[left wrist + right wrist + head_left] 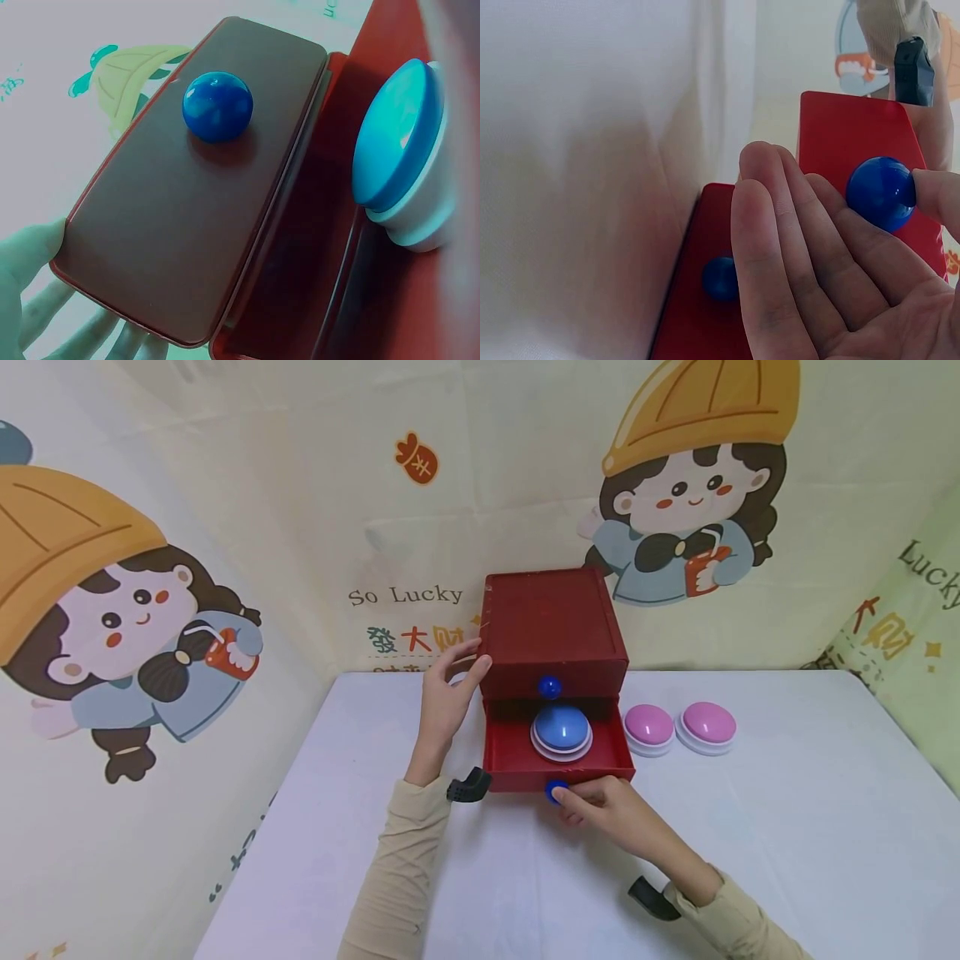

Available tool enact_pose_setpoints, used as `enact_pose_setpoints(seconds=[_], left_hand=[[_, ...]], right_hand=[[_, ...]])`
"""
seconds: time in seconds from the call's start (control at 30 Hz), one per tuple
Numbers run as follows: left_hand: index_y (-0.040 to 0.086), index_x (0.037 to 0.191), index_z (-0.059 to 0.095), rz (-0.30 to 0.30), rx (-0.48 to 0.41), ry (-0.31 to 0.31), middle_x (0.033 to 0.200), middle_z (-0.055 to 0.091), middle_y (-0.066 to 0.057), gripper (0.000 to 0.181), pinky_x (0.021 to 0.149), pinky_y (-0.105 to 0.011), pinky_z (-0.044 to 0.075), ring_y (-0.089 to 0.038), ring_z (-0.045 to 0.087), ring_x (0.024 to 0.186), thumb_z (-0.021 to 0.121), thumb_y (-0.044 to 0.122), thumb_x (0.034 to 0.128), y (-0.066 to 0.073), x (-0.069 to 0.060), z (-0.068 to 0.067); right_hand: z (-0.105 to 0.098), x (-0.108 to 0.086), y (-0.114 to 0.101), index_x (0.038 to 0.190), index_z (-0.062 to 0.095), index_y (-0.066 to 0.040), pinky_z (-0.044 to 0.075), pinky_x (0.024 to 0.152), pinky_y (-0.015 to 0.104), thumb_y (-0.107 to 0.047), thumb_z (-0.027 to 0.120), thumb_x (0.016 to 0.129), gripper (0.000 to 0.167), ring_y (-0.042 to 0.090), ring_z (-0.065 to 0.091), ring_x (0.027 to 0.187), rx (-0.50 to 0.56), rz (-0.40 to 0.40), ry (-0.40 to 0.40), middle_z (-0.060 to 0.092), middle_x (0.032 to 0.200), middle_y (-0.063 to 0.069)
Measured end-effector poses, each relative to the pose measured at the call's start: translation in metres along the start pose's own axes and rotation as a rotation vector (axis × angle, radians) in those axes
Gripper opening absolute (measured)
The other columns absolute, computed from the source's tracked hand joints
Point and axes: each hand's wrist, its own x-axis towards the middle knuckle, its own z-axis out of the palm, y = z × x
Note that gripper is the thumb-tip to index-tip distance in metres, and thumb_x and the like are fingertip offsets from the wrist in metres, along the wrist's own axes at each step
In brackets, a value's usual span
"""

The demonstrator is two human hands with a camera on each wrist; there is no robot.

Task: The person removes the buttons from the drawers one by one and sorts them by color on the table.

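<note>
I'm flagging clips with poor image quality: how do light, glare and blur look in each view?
Head: fairly even light, with dark shade at the back of the open red drawer; left wrist: blue-green tint, small glare spots on the upper blue knob, and a blurred strip at the right edge, too indistinct to name; right wrist: dimmer, right hand's fingers fairly sharp.

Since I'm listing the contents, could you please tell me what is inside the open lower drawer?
Inside the lower drawer, one blue-and-white button is visible. It hides the floor directly beneath it, and the red cabinet covers anything farther back.
</note>
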Motion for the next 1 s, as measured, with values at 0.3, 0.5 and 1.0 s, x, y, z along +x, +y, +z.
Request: enact_pose_setpoints(seconds=[0.3,0.5,1.0], left_hand=[[0.003,0.135,0.059,-0.028,0.014,-0.005,0.133,0.060,-0.015,0.043,0.098,-0.046,0.053,-0.031,0.058,0.118,0.066,0.018,0.0952,0.0030,0.0000,-0.0004],[0.004,0.136,0.059,-0.044,0.032,-0.020,0.133,0.060,-0.016,0.043,0.098,-0.046,0.053,-0.031,0.057,0.119,0.066,0.018,0.0955,0.0041,0.0010,-0.0020],[0.005,0.136,0.059,-0.042,0.032,-0.035,0.133,0.060,-0.014,0.043,0.097,-0.044,0.053,-0.030,0.057,0.119,0.066,0.019,0.0957,0.0024,0.0028,-0.0037]], right_hand=[[-0.0010,-0.0013,-0.0022,0.088,0.077,-0.014,0.056,0.072,0.026,-0.039,0.058,0.100,0.033,0.013,0.067,0.077,0.003,-0.014,0.002,0.072,0.080,-0.004],[0.0000,-0.0031,-0.0036,0.089,0.076,-0.016,0.056,0.072,0.025,-0.041,0.057,0.099,0.033,0.012,0.067,0.077,-0.004,0.002,-0.002,0.072,0.080,-0.004],[0.0038,-0.0069,-0.0026,0.092,0.077,-0.013,0.056,0.070,0.025,-0.043,0.057,0.099,0.037,0.014,0.066,0.077,-0.014,0.026,0.003,0.071,0.081,-0.005]])
